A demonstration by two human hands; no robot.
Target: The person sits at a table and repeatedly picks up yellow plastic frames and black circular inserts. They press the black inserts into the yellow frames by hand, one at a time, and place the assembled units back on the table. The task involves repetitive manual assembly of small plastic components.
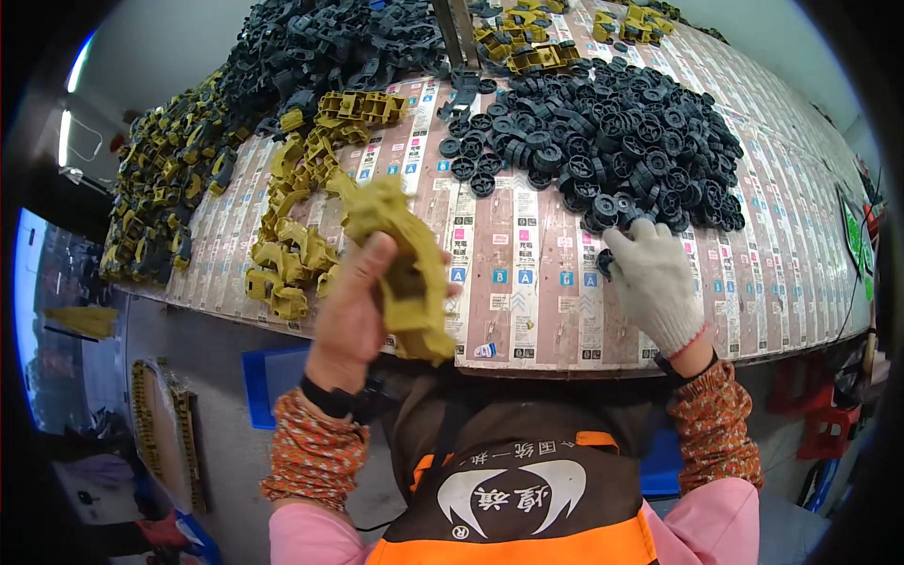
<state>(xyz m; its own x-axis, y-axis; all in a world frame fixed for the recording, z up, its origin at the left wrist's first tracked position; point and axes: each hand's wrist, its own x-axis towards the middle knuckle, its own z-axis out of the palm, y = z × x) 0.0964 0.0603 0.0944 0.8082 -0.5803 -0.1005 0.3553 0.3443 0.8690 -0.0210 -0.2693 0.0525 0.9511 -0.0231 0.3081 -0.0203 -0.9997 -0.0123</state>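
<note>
My bare left hand (353,301) grips a yellow plastic toy vehicle body (407,282), held tilted above the near side of the table. It is slightly blurred. A white knitted glove covers my right hand (656,282), which rests at the near edge of a heap of black toy wheels (640,141). Its fingers are curled, and one black wheel (604,263) shows at the thumb side, apparently in their grasp. Part of that wheel is hidden by the glove. Beyond my left hand lies a loose row of more yellow vehicle bodies (292,247).
The table (508,325) has a patterned printed covering. Dark grey plastic parts (330,47) are piled at the back left, with assembled yellow-and-black pieces (169,179) along the left edge. A metal post (457,33) stands at the back. Below the table is a blue bin (264,386).
</note>
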